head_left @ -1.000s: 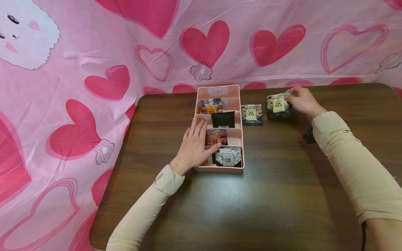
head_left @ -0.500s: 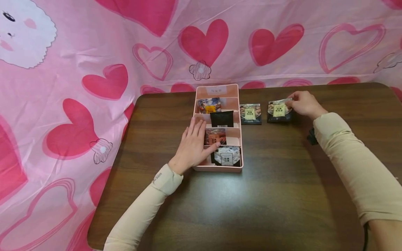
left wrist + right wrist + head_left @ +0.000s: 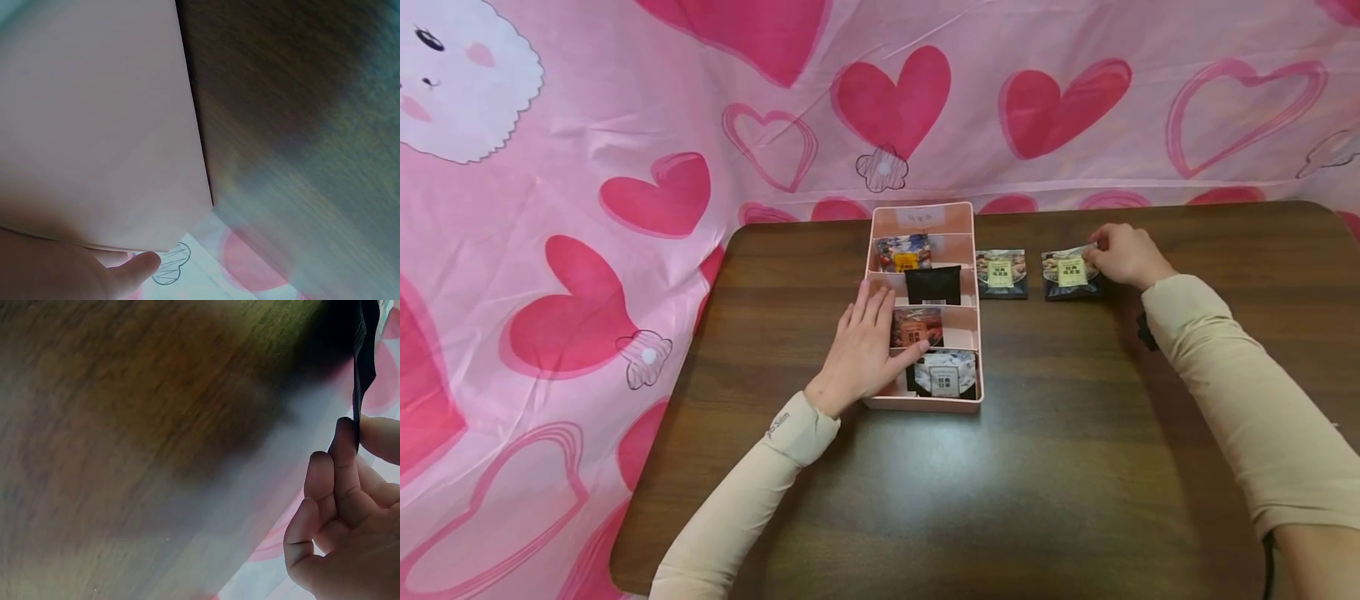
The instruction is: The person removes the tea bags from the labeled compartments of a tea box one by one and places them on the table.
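Observation:
A long pink divided box stands on the wooden table, with packets in its compartments. My left hand rests on the box's left rim, fingers straight and thumb reaching over the front compartments. To the right of the box, my right hand pinches the upper right corner of a dark tea sachet with a yellow-green label. Thumb and fingertips hold the edge of this thin black sachet in the right wrist view. A matching tea sachet lies against the box's right side.
Inside the box are an orange-labelled packet, a plain black packet, a reddish packet and a white-and-black packet. A paper label is at its back compartment. A pink heart-print cloth hangs behind the table.
My right hand has lowered the pinched sachet toward the table and shifted it slightly right, so it now lies flatter beside the other sachet. My left hand stays on the box.

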A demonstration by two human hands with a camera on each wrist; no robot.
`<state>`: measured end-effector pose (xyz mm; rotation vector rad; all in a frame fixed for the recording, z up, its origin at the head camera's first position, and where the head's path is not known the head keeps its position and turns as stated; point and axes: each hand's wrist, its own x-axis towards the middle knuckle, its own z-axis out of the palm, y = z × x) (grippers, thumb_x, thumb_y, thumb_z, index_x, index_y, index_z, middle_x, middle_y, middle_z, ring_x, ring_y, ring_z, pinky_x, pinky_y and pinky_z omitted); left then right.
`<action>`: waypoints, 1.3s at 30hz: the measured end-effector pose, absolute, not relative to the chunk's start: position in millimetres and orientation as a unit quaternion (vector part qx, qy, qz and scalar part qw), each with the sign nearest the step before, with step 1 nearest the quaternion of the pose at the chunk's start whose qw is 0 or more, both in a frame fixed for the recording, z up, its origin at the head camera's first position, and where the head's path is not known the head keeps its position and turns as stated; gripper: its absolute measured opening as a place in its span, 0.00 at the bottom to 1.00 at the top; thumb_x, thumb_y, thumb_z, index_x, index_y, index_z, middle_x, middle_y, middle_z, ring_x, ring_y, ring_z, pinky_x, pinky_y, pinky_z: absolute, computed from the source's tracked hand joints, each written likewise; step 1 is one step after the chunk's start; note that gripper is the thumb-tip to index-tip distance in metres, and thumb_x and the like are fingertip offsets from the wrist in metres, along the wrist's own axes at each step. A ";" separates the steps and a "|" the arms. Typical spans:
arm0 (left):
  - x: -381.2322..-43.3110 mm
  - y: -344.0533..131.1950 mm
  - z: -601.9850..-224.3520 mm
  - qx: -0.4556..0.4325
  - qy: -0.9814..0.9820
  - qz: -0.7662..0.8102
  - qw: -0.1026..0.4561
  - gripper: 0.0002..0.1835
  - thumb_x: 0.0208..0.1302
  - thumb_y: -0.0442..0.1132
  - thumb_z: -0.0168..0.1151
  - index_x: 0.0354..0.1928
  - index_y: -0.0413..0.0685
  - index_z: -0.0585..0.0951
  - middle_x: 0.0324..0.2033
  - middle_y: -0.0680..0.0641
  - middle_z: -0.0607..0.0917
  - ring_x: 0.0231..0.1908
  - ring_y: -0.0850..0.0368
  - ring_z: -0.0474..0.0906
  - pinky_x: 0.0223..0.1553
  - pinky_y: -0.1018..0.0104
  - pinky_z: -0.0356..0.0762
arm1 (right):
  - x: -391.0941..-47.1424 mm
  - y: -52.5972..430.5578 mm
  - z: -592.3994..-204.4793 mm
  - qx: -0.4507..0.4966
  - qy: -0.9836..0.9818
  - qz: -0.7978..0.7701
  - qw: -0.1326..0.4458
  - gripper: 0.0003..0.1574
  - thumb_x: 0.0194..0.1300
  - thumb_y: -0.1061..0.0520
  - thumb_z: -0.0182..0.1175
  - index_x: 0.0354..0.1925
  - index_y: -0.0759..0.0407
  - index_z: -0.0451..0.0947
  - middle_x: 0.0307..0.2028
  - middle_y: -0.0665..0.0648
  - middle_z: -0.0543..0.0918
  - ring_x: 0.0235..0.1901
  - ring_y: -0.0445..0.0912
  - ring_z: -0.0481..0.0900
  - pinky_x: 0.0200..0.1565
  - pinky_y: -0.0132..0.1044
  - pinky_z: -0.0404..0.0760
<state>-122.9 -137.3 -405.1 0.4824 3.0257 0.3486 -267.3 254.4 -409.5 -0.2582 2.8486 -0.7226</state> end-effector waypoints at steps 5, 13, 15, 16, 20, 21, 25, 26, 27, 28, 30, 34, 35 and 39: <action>-123.0 -136.0 -405.0 0.158 0.981 0.110 0.021 0.51 0.62 0.76 0.36 0.75 0.45 0.52 0.75 0.43 0.54 0.77 0.47 0.34 0.72 0.41 0.49 | -266.8 254.2 -410.6 -0.086 0.961 -0.243 0.099 0.28 0.69 0.53 0.49 0.56 0.75 0.69 0.48 0.78 0.76 0.47 0.69 0.74 0.49 0.62 0.71; -123.3 -135.3 -404.5 0.158 0.981 0.107 0.023 0.51 0.62 0.76 0.37 0.75 0.45 0.52 0.75 0.43 0.54 0.77 0.47 0.34 0.72 0.41 0.49 | -263.7 255.2 -411.4 -0.072 0.965 -0.233 0.096 0.28 0.68 0.51 0.49 0.55 0.73 0.69 0.49 0.78 0.77 0.46 0.68 0.75 0.47 0.63 0.71; -123.5 -135.2 -404.6 0.158 0.981 0.108 0.023 0.51 0.62 0.76 0.37 0.75 0.45 0.52 0.75 0.43 0.54 0.77 0.47 0.34 0.72 0.41 0.49 | -263.3 255.8 -412.0 -0.064 0.967 -0.229 0.092 0.28 0.67 0.50 0.50 0.54 0.72 0.70 0.48 0.76 0.77 0.46 0.68 0.75 0.46 0.62 0.72; -123.5 -135.2 -404.6 0.158 0.981 0.108 0.024 0.51 0.62 0.76 0.36 0.75 0.45 0.52 0.75 0.43 0.53 0.77 0.47 0.34 0.72 0.41 0.49 | -263.0 256.1 -412.2 -0.059 0.968 -0.228 0.090 0.28 0.67 0.49 0.50 0.53 0.71 0.70 0.48 0.76 0.78 0.46 0.67 0.75 0.45 0.62 0.72; -123.9 -135.4 -404.5 0.158 0.981 0.111 0.025 0.51 0.62 0.76 0.36 0.75 0.45 0.52 0.75 0.43 0.53 0.77 0.46 0.34 0.72 0.41 0.49 | -262.4 257.0 -412.4 -0.050 0.968 -0.229 0.085 0.27 0.66 0.48 0.52 0.51 0.70 0.73 0.46 0.74 0.79 0.45 0.66 0.76 0.43 0.61 0.72; -123.9 -135.5 -404.6 0.158 0.981 0.111 0.026 0.51 0.62 0.76 0.36 0.75 0.45 0.52 0.75 0.43 0.53 0.77 0.46 0.34 0.72 0.40 0.49 | -262.3 256.9 -412.3 -0.050 0.968 -0.229 0.084 0.27 0.66 0.48 0.52 0.51 0.70 0.74 0.46 0.74 0.79 0.45 0.66 0.76 0.43 0.61 0.72; -124.1 -135.8 -404.8 0.158 0.981 0.111 0.025 0.51 0.62 0.76 0.37 0.75 0.45 0.52 0.75 0.43 0.53 0.77 0.46 0.34 0.72 0.40 0.49 | -261.5 255.5 -410.6 -0.051 0.968 -0.230 0.087 0.27 0.66 0.48 0.53 0.50 0.70 0.75 0.47 0.74 0.79 0.46 0.68 0.76 0.44 0.63 0.72; -124.0 -135.8 -404.8 0.158 0.981 0.111 0.025 0.51 0.62 0.76 0.37 0.75 0.45 0.52 0.75 0.43 0.53 0.77 0.46 0.34 0.72 0.40 0.49 | -261.3 254.9 -410.1 -0.050 0.968 -0.230 0.089 0.27 0.66 0.47 0.53 0.51 0.69 0.75 0.48 0.75 0.79 0.47 0.68 0.75 0.45 0.63 0.72; -124.0 -135.9 -404.9 0.158 0.981 0.110 0.025 0.51 0.62 0.76 0.37 0.75 0.45 0.52 0.75 0.43 0.53 0.77 0.46 0.34 0.71 0.40 0.49 | -261.0 254.2 -409.6 -0.050 0.968 -0.230 0.092 0.27 0.66 0.47 0.53 0.51 0.69 0.74 0.49 0.75 0.79 0.48 0.69 0.75 0.45 0.63 0.72; -124.1 -136.0 -405.0 0.158 0.981 0.110 0.024 0.51 0.62 0.76 0.37 0.75 0.45 0.52 0.75 0.43 0.53 0.77 0.46 0.34 0.72 0.40 0.49 | -260.8 253.6 -409.0 -0.049 0.967 -0.230 0.095 0.28 0.66 0.47 0.53 0.51 0.69 0.74 0.50 0.75 0.78 0.49 0.69 0.74 0.46 0.64 0.71; -124.0 -136.1 -405.2 0.158 0.981 0.109 0.023 0.51 0.62 0.76 0.37 0.75 0.45 0.52 0.75 0.43 0.53 0.77 0.46 0.34 0.71 0.41 0.50 | -260.4 252.7 -408.4 -0.048 0.967 -0.229 0.102 0.28 0.65 0.47 0.53 0.52 0.68 0.74 0.51 0.75 0.77 0.50 0.70 0.73 0.47 0.64 0.71; -124.3 -136.5 -405.8 0.157 0.981 0.111 0.024 0.51 0.62 0.76 0.36 0.75 0.45 0.52 0.75 0.43 0.53 0.77 0.46 0.34 0.72 0.41 0.49 | -260.8 252.1 -408.1 -0.047 0.967 -0.218 0.121 0.31 0.65 0.44 0.54 0.54 0.68 0.72 0.53 0.76 0.76 0.51 0.72 0.72 0.47 0.65 0.71; -124.3 -136.6 -405.9 0.157 0.981 0.111 0.025 0.51 0.62 0.76 0.36 0.75 0.45 0.52 0.75 0.43 0.53 0.77 0.46 0.34 0.72 0.41 0.49 | -261.0 252.2 -408.2 -0.047 0.967 -0.215 0.127 0.32 0.65 0.44 0.54 0.54 0.68 0.71 0.53 0.76 0.75 0.51 0.72 0.72 0.46 0.65 0.71; -124.5 -137.0 -406.4 0.154 0.981 0.111 0.029 0.51 0.62 0.76 0.36 0.75 0.46 0.52 0.76 0.44 0.53 0.77 0.47 0.33 0.72 0.41 0.48 | -262.1 253.1 -409.1 -0.051 0.967 -0.202 0.146 0.34 0.65 0.42 0.53 0.55 0.70 0.69 0.52 0.77 0.75 0.48 0.69 0.73 0.45 0.64 0.72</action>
